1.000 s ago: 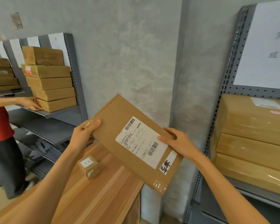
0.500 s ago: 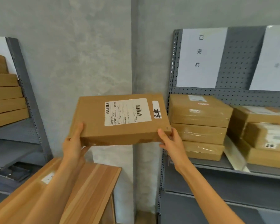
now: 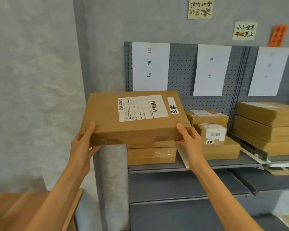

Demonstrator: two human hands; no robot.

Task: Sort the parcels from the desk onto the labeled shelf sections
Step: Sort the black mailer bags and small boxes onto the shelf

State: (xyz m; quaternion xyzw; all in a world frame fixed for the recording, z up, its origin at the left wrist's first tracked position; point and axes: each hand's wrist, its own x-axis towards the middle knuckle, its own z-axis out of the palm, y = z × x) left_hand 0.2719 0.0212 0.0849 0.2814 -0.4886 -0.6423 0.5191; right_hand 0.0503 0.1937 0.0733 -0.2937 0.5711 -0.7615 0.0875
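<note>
Flat cardboard parcel (image 3: 133, 117) held up in air w/ both hands, roughly level, long edge across view. Left hand (image 3: 83, 145) clamped on near-left corner: thumb on top face, fingers curled under. Right hand (image 3: 189, 139) clamped on near-right corner, thumb up along front edge, fingers beneath. Hands well apart, one per end.

White shipping label (image 3: 142, 107) w/ two barcodes on top face; small white handwritten tag (image 3: 173, 106) just beside it, right side.

Parcel in front of grey shelf unit (image 3: 207, 164), over left section, above stack of flat boxes (image 3: 151, 155) on upper shelf; touching stack or not – cannot tell. Sheet "已完成" (image 3: 149, 65) on pegboard behind that section. Next section right: sheet "异常" (image 3: 210, 69), w/ mixed small and flat boxes (image 3: 212, 130) below. Far-right section: third sheet (image 3: 269, 70), text too faint to read, over taller stack of flat boxes (image 3: 265, 125). White dividers between sections.

Corner of wooden worktop (image 3: 15, 210) at lower left, under left forearm. Small paper notes (image 3: 200, 8) on grey wall above shelf.
</note>
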